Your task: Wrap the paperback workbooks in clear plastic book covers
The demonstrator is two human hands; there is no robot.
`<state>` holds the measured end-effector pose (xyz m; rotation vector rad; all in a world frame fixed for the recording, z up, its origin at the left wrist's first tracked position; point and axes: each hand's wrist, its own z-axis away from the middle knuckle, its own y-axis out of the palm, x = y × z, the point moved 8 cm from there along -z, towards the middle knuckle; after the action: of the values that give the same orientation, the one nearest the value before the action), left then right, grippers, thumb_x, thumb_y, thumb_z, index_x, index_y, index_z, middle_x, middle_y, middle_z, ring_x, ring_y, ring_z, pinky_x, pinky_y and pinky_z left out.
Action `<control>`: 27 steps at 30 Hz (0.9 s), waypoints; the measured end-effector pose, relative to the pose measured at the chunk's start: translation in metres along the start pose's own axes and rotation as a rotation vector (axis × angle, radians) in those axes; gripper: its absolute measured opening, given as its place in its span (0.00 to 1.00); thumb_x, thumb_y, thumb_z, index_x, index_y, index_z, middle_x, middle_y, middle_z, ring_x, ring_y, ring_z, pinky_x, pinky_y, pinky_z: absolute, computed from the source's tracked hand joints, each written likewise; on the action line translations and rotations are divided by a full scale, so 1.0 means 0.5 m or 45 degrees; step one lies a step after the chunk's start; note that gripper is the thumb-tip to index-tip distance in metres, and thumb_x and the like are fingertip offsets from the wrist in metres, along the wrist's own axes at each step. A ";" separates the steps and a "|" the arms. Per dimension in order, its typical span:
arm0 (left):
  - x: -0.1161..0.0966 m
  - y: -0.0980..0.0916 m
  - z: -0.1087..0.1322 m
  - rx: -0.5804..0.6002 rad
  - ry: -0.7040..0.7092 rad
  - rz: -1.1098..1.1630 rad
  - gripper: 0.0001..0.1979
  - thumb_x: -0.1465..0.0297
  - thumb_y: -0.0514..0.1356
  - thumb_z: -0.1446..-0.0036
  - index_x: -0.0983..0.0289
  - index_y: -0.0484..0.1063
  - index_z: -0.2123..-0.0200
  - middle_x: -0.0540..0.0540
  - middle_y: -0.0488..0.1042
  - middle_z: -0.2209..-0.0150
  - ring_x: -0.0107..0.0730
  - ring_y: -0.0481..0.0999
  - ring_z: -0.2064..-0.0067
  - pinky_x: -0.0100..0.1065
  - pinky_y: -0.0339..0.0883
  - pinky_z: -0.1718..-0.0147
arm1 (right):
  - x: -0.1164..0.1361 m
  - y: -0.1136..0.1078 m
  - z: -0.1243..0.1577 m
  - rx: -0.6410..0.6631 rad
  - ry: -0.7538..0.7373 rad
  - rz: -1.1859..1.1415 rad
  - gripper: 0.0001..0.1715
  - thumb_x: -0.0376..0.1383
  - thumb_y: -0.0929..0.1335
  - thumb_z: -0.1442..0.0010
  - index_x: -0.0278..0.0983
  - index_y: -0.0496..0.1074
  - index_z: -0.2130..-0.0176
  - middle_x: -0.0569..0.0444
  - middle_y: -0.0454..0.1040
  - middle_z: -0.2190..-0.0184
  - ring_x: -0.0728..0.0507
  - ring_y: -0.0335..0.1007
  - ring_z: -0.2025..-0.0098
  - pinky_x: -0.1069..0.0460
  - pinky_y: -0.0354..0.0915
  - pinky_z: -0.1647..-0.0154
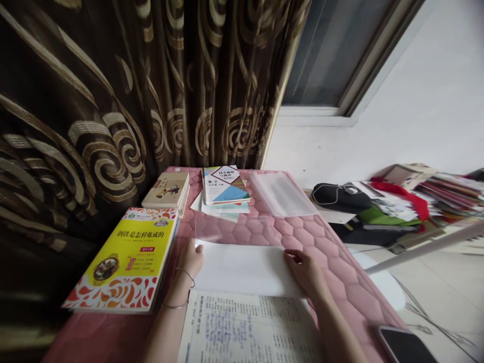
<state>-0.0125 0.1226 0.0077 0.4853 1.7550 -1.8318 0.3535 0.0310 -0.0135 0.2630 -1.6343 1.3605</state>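
Observation:
My left hand [192, 259] grips the left edge of a blank white sheet [242, 269], thumb at its upper corner. At the opposite side my right hand [304, 269] has its fingers curled and pinching the sheet's upper right corner. Beneath the sheet's near edge lies a printed page [245, 327] with blue handwriting, between my forearms. A clear plastic cover [234, 229] stretches out past the sheet's far edge. Whether the sheet and the printed page belong to one book, I cannot tell.
On the pink padded tabletop [336, 257], a yellow book [132, 252] tops a stack at left, behind it older books [166, 190]. Workbooks [226, 185] and clear plastic covers [282, 194] lie farther back. A phone [404, 345] sits at the right edge. Clutter [397, 201] fills the right side.

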 end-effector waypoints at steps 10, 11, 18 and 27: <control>-0.026 -0.032 0.005 -0.146 0.215 0.324 0.04 0.68 0.52 0.42 0.60 0.62 0.69 0.47 0.66 0.75 0.31 0.69 0.69 0.30 0.61 0.68 | -0.002 -0.005 0.000 0.016 0.019 -0.585 0.44 0.51 0.72 0.52 0.30 0.67 0.43 0.49 0.79 0.64 0.42 0.75 0.66 0.53 0.69 0.71; -0.026 -0.031 0.005 -0.145 0.218 0.347 0.05 0.67 0.52 0.42 0.60 0.61 0.70 0.46 0.65 0.75 0.30 0.68 0.70 0.30 0.61 0.69 | 0.002 -0.008 0.001 0.005 0.005 -0.623 0.42 0.52 0.72 0.53 0.31 0.69 0.46 0.50 0.79 0.66 0.42 0.74 0.67 0.53 0.69 0.72; -0.028 -0.031 0.007 -0.158 0.249 0.401 0.05 0.65 0.51 0.42 0.60 0.63 0.66 0.49 0.70 0.71 0.32 0.71 0.67 0.31 0.64 0.67 | 0.019 -0.015 0.008 0.030 0.029 -0.679 0.28 0.53 0.73 0.57 0.36 0.73 0.63 0.51 0.78 0.71 0.43 0.72 0.70 0.53 0.66 0.75; -0.030 -0.033 0.011 -0.176 0.294 0.415 0.07 0.65 0.50 0.42 0.61 0.64 0.64 0.53 0.72 0.67 0.34 0.72 0.63 0.33 0.65 0.62 | 0.029 -0.037 0.013 -0.007 0.067 -0.637 0.22 0.54 0.70 0.55 0.39 0.66 0.75 0.58 0.68 0.81 0.48 0.62 0.77 0.54 0.58 0.79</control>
<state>-0.0104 0.1190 0.0303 0.8983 1.8099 -1.4643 0.3553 0.0248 0.0103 0.5850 -1.4051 0.9712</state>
